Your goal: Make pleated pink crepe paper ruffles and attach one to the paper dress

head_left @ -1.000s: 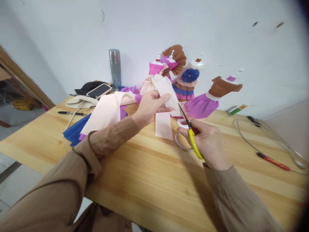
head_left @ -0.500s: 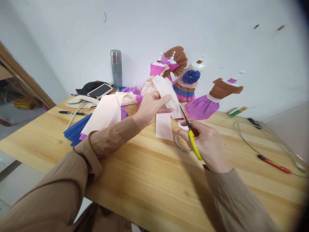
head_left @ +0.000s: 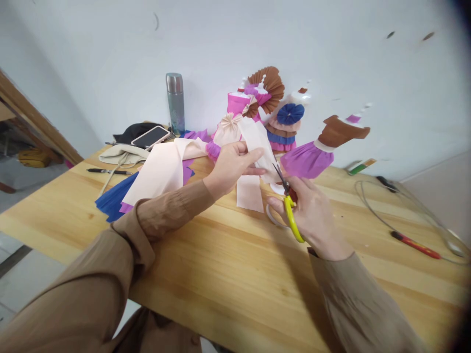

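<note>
My left hand [head_left: 233,165] pinches a cream strip of crepe paper [head_left: 254,136] between thumb and fingers, above the table. In my right hand [head_left: 315,215] are yellow-handled scissors [head_left: 292,215], their blades slightly apart at the right edge of the strip. Another cream piece of paper [head_left: 249,193] lies on the table below the strip. A roll of white tape [head_left: 273,217] is partly hidden behind my right hand. Behind the strip stand miniature dress forms in paper clothes, one with a brown bodice [head_left: 340,131] and purple skirt [head_left: 307,159].
Left on the wooden table [head_left: 221,274] are a cream paper sheet [head_left: 162,169], blue paper [head_left: 116,198], a pen [head_left: 108,171], a phone [head_left: 150,136] and a flask [head_left: 175,104]. A glue gun cable and a red-handled tool [head_left: 415,245] lie at the right.
The scissor blades have opened a little, having been closed together at the strip's edge. My left hand still holds the strip. The whole view has shifted slightly.
</note>
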A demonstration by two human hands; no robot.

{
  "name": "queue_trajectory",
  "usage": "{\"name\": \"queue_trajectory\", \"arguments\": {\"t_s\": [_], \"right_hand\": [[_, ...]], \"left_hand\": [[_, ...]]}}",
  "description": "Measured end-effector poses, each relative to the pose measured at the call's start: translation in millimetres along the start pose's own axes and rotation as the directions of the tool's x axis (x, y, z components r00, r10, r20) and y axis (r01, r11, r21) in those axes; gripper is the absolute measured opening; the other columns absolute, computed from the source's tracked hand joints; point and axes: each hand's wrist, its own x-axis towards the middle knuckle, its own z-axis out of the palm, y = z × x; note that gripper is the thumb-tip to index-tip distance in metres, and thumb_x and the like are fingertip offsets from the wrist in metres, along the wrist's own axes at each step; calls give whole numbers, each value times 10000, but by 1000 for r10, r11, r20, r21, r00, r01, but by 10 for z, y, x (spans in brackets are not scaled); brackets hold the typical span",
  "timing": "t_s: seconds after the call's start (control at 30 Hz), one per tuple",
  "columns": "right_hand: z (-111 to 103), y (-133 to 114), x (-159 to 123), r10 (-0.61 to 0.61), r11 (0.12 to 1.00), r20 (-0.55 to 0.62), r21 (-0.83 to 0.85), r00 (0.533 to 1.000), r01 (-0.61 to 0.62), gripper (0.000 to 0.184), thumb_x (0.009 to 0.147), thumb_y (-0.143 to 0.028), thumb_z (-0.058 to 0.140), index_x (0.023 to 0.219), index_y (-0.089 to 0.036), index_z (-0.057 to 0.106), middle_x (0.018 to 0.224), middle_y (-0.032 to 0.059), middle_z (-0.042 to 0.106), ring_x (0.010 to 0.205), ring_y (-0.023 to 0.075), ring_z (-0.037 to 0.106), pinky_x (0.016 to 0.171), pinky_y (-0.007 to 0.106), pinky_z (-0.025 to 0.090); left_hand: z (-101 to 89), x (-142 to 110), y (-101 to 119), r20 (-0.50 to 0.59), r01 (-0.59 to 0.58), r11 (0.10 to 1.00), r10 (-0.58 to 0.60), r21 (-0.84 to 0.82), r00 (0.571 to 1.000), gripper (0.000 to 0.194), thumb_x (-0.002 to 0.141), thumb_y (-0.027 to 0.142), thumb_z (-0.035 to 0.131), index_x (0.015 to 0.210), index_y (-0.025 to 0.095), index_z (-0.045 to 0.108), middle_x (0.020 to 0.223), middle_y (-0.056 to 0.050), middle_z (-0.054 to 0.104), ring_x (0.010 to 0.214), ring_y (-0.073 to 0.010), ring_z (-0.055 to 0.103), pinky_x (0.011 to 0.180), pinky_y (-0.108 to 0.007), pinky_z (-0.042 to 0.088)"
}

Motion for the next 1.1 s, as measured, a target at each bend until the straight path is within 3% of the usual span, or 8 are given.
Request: {"name": "queue_trajectory", "arguments": {"t_s": [0.13, 0.33, 0.53, 0.77, 1.1], "right_hand": [[11, 12, -6, 2, 1000, 1, -13, 1000, -2, 528, 860, -673, 552, 941, -158, 634, 722, 43, 536, 626, 198, 491, 574, 318, 362], [-27, 12, -5, 12, 999, 14, -43, 1000, -11, 511, 872, -661, 537, 927, -164, 643, 729, 51, 542, 620, 199, 495, 576, 327, 378], [-57, 10, 4, 35, 998, 9, -54, 999, -34, 551, 867, -674, 527, 979, -152, 661, 711, 57, 546, 594, 205, 505, 556, 329, 376], [-9, 0, 7, 0, 999, 16, -49, 1000, 1, 530, 881, -654, 529, 923, -138, 643, 721, 49, 530, 609, 191, 493, 564, 323, 373], [3, 4, -10, -4, 1000, 0, -31, 1000, 4, 500, 878, -635, 562, 1044, -167, 623, 770, 65, 536, 665, 224, 502, 594, 344, 378]], "left_hand": [[13, -17, -24, 20, 24, 999, -25, 22, 999, 139, 870, 94, 663, 752, 94, 589, 673, 31, 606, 580, -53, 595, 626, -220, 604], [-6, 4, 19, -13, -34, 999, 34, -7, 999, 181, 882, 91, 645, 719, 108, 567, 608, 61, 541, 549, -31, 541, 629, -201, 597], [-58, 43, 63, -42, -37, 999, 36, -9, 998, 127, 876, 105, 650, 759, 110, 602, 655, 44, 594, 601, -50, 586, 677, -217, 605], [-30, 29, -27, 12, -67, 998, 66, 6, 998, 131, 874, 90, 638, 747, 103, 608, 661, 41, 602, 591, -44, 585, 698, -240, 617], [-19, 2, -106, 70, -32, 999, 31, 12, 997, 63, 836, 141, 685, 797, 112, 645, 729, 10, 688, 643, -82, 655, 636, -205, 602]]}}
